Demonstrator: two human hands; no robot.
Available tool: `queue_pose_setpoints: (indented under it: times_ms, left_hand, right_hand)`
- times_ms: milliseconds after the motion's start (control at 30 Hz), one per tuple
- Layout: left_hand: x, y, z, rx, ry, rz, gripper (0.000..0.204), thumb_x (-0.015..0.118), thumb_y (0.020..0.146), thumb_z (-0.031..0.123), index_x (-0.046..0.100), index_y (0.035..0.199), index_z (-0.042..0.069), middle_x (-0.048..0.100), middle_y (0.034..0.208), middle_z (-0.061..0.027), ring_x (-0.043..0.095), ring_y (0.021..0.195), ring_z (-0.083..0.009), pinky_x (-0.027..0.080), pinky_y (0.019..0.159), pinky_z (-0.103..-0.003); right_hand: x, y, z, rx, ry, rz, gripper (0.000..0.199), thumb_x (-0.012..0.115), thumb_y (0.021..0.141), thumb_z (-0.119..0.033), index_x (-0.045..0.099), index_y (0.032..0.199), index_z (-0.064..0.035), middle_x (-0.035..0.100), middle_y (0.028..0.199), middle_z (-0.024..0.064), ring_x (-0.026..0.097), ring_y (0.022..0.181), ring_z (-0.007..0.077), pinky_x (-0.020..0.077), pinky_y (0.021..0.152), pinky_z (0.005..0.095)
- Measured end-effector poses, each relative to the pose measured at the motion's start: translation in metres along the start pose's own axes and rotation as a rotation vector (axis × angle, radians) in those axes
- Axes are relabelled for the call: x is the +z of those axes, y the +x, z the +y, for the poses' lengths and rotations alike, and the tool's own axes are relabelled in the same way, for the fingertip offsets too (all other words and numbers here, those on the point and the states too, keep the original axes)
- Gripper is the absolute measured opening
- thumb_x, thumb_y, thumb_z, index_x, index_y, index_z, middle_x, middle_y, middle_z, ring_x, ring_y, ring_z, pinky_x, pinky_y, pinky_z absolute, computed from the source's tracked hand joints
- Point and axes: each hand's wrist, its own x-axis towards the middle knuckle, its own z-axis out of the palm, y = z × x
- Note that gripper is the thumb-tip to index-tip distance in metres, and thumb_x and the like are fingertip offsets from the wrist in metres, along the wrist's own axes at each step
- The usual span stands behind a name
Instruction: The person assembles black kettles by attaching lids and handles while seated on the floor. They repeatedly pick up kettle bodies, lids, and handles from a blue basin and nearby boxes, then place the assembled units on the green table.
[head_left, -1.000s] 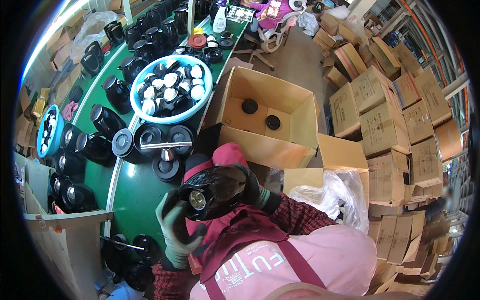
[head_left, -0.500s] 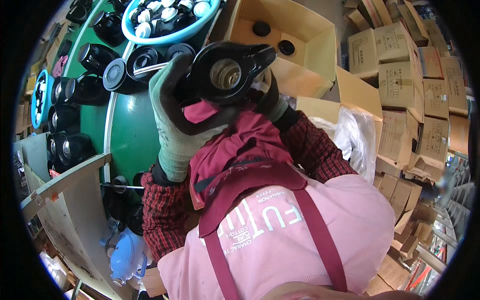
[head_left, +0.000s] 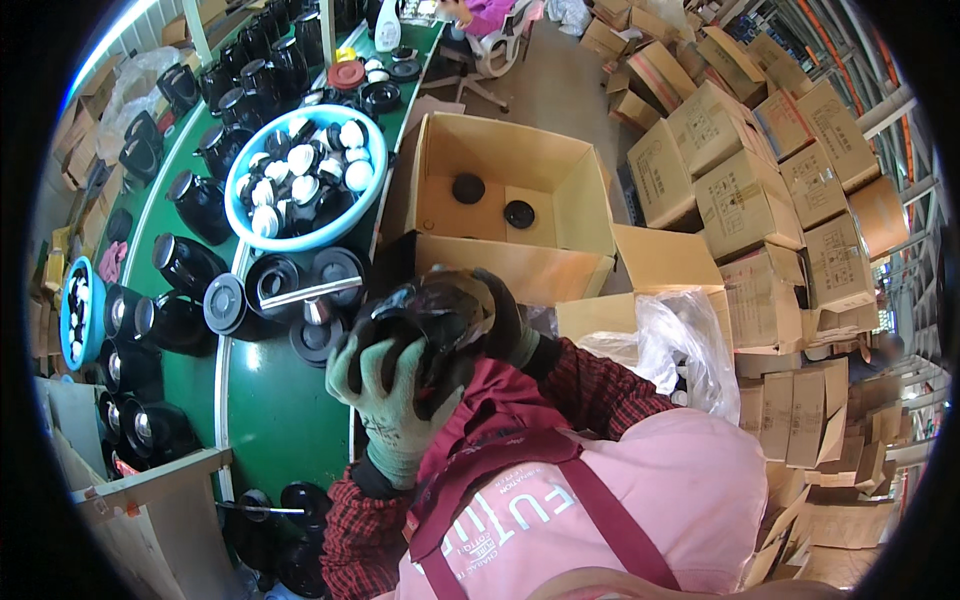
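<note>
Item held: one black glossy pot (head_left: 440,315), centre of the frame, just below the near edge of the open cardboard box (head_left: 505,195). My left hand (head_left: 385,390), in a grey-green knit glove, comes up from the lower centre with the forearm in a red plaid sleeve; its fingers (head_left: 375,362) are spread and curled over the near side of the pot, pressing on it. My right hand (head_left: 510,325), in a dark glove, wraps the pot's right side from behind; I cannot tell how its fingers lie, as the pot hides most of them. Box contents: two round black discs on its floor. Green surface (head_left: 275,420), left of centre: one large light-blue basin (head_left: 305,180) of black and white knobs, too many and too small to count; one smaller blue tub (head_left: 75,320) at the far left edge; many black pots and lids in rows, uncounted. Right half of the frame: stacked closed cartons (head_left: 740,190), plus one clear plastic bag (head_left: 675,340) beside my right arm.
</note>
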Motion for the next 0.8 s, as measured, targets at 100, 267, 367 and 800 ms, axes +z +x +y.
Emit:
queue_pose_setpoints:
  times_ms: [100,267,367,800]
  left_hand:
    - [0.003,-0.014,-0.004,-0.030,-0.057,-0.060,0.055,0.082,0.060,0.026,0.070,0.113,0.016,0.056,0.120,-0.0116,0.041,0.127,-0.0417,0.028,0.109,-0.056]
    - [0.022,-0.060,-0.008,-0.072,-0.070,-0.065,0.061,0.085,0.062,0.028,0.068,0.120,0.015,0.052,0.127,-0.0141,0.039,0.129,-0.0424,0.027,0.110,-0.056]
    - [0.028,-0.102,-0.030,0.012,-0.108,-0.225,0.062,0.087,0.071,0.033,0.065,0.124,0.009,0.052,0.130,-0.0141,0.044,0.128,-0.0427,0.038,0.104,-0.054]
    - [0.104,-0.117,-0.052,-0.276,-0.248,-0.169,0.101,0.092,0.064,0.046,0.046,0.147,0.009,0.045,0.151,-0.0194,0.043,0.138,-0.0428,0.036,0.115,-0.052]
  right_hand:
    - [0.004,-0.007,0.000,0.169,0.479,0.061,0.062,0.033,0.108,-0.045,0.045,0.150,-0.0010,0.056,0.146,0.0157,0.057,0.131,0.0292,0.0430,0.115,0.0439]
    - [-0.002,-0.010,-0.040,0.011,-0.227,0.175,0.056,0.040,0.107,-0.041,0.051,0.146,-0.0015,0.058,0.144,0.0135,0.058,0.129,0.0271,0.0424,0.115,0.0423]
    - [-0.047,0.013,-0.052,-0.069,-0.501,0.133,0.052,0.056,0.101,-0.037,0.057,0.140,-0.0025,0.061,0.140,0.0125,0.058,0.129,0.0258,0.0422,0.114,0.0416]
    - [0.034,0.142,0.027,-0.335,-1.568,0.018,0.054,0.068,0.089,-0.039,0.057,0.133,-0.0079,0.062,0.117,0.0170,0.061,0.107,0.0342,0.0498,0.094,0.0463]
